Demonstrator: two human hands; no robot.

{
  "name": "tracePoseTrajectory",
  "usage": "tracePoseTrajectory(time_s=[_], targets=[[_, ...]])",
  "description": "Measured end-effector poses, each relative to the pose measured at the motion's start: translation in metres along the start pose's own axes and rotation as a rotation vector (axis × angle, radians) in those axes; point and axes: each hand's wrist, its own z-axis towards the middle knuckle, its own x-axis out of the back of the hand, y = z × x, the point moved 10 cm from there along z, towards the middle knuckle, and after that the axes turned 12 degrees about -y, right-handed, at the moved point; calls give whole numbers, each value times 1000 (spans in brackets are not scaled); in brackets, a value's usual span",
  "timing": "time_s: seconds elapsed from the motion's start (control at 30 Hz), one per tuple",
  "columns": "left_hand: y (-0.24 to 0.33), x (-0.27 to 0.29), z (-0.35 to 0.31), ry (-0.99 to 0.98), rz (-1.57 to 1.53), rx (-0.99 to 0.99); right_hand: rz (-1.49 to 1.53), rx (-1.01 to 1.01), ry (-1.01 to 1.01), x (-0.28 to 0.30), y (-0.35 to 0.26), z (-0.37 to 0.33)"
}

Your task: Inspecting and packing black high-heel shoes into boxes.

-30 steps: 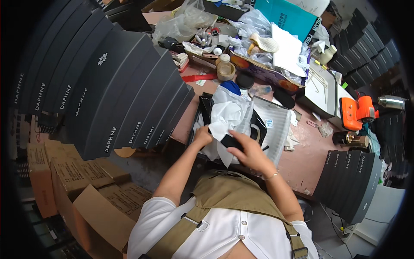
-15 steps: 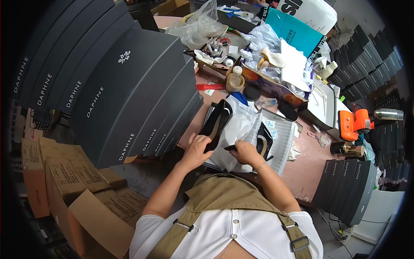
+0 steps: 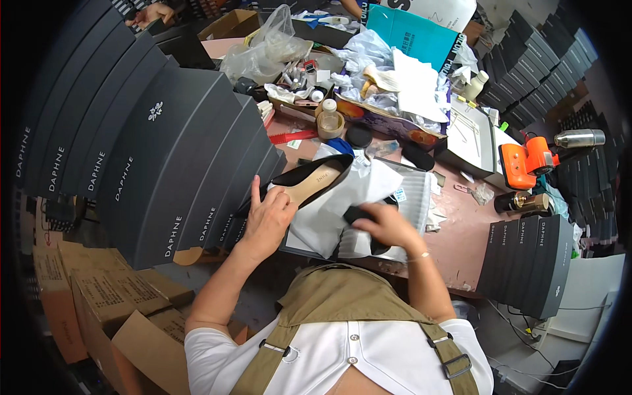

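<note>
My left hand (image 3: 268, 220) grips a black dress shoe (image 3: 316, 179) near its heel end. The shoe lies tilted, with its beige insole facing up. In my right hand (image 3: 392, 229) is a small black block (image 3: 356, 214), like a sponge or pad, held between thumb and fingers. White tissue paper (image 3: 316, 227) spreads between the hands over an open shoe box, and ribbed translucent wrapping (image 3: 416, 197) lies at its right side. Of a second black shoe (image 3: 380, 246), only bits show under my right hand and the paper.
Dark shoe boxes (image 3: 171, 158) stand stacked at left, with a shorter stack (image 3: 526, 263) at right. Open cardboard cartons (image 3: 118, 283) sit low left. Behind the work lie a red brush (image 3: 289, 137), a jar (image 3: 330, 122) and a paper-filled box (image 3: 388, 122). An orange tool (image 3: 526, 161) stands at right.
The left-hand shoe has turned from upright to tilted, its insole now showing, and the hand has moved left. The black block is raised more into sight. Tissue now covers most of the second shoe.
</note>
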Motion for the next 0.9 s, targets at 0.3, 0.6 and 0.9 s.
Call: tracePoseTrajectory(time_s=[0.3, 0.6, 0.9], targets=[[62, 13, 8, -154, 357, -404, -162, 50, 33, 14, -2, 8], [150, -57, 29, -155, -608, -239, 581, -62, 537, 38, 103, -78], [83, -84, 87, 195, -581, -55, 598, -139, 815, 59, 138, -187]])
